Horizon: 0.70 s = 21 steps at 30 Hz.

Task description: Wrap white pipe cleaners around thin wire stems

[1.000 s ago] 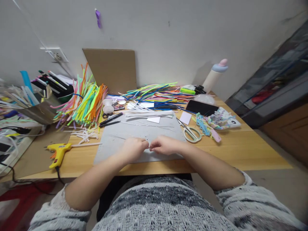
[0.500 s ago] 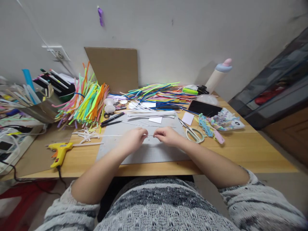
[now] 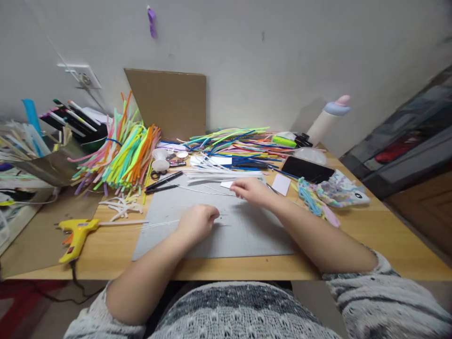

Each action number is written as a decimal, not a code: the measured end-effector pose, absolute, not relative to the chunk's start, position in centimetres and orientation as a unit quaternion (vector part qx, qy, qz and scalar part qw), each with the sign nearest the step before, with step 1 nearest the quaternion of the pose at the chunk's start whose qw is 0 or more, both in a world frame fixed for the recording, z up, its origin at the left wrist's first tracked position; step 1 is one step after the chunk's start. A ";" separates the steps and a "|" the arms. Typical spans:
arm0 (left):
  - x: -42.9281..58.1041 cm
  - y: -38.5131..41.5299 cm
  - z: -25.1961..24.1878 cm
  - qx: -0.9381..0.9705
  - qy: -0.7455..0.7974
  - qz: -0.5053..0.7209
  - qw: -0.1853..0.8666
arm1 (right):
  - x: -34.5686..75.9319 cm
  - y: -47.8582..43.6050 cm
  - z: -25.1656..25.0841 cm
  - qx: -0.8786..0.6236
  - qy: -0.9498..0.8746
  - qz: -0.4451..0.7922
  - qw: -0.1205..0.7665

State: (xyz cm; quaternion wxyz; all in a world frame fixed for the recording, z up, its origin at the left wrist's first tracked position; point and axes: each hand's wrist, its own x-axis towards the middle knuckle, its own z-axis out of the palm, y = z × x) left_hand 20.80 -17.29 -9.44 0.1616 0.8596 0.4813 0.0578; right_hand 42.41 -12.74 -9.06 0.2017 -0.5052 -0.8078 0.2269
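Observation:
My left hand [image 3: 198, 223] is closed low over the grey mat [image 3: 247, 240]. It pinches thin white wires [image 3: 158, 224], whose strands stick out to the left; fine ends show right of the fingertips. My right hand [image 3: 252, 190] is farther forward and to the right, fingers curled together; anything in them is hidden. Beside its fingertips lie more thin wires [image 3: 203, 190] and a small white card [image 3: 226, 184]. White pipe cleaners [image 3: 226, 176] lie just beyond. A scissor blade [image 3: 271, 189] shows beyond the right wrist; the handles are hidden by the arm.
A yellow glue gun [image 3: 77, 233] and white pipe cleaner scraps [image 3: 122, 206] lie left of the mat. Bundled coloured pipe cleaners [image 3: 122, 160] stand behind them, before a cardboard sheet [image 3: 169, 101]. Black pens [image 3: 164, 182], a phone [image 3: 307, 170] and a tall bottle [image 3: 323, 125] are also there.
My hands have moved apart. The right has gone forward and right, over the scissors; the left has come slightly nearer and lower, still with the wires.

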 end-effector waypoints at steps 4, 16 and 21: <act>19.9 -16.6 -9.0 0.832 0.514 0.081 0.193 | 42.1 -7.1 -9.6 -0.533 -0.798 0.127 0.252; 19.3 -16.7 -9.1 0.823 0.506 0.094 0.241 | 37.9 -3.6 -11.7 -0.488 -0.832 0.089 0.249; 19.6 -17.0 -9.2 0.837 0.487 0.082 0.235 | 37.8 -3.2 -12.1 -0.504 -0.820 0.095 0.253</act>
